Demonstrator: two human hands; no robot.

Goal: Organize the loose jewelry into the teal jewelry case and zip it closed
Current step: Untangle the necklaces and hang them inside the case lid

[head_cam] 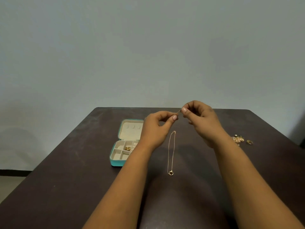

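The teal jewelry case (pixel 115 163) lies open on the dark table, left of centre, its cream compartments showing and a small gold piece (pixel 127 148) in one of them. A thin gold necklace with a ring pendant (pixel 170 156) lies stretched out on the table between my forearms. Above it, my left hand (pixel 156 129) and my right hand (pixel 202 120) are raised and each pinches an end of a small thin piece of jewelry (pixel 178 111) between thumb and forefinger. What kind of piece it is cannot be made out.
A small heap of loose gold jewelry (pixel 238 139) and a gold ring (pixel 249 142) lie at the right side of the dark table (pixel 66 187). A plain grey wall stands behind the table's far edge.
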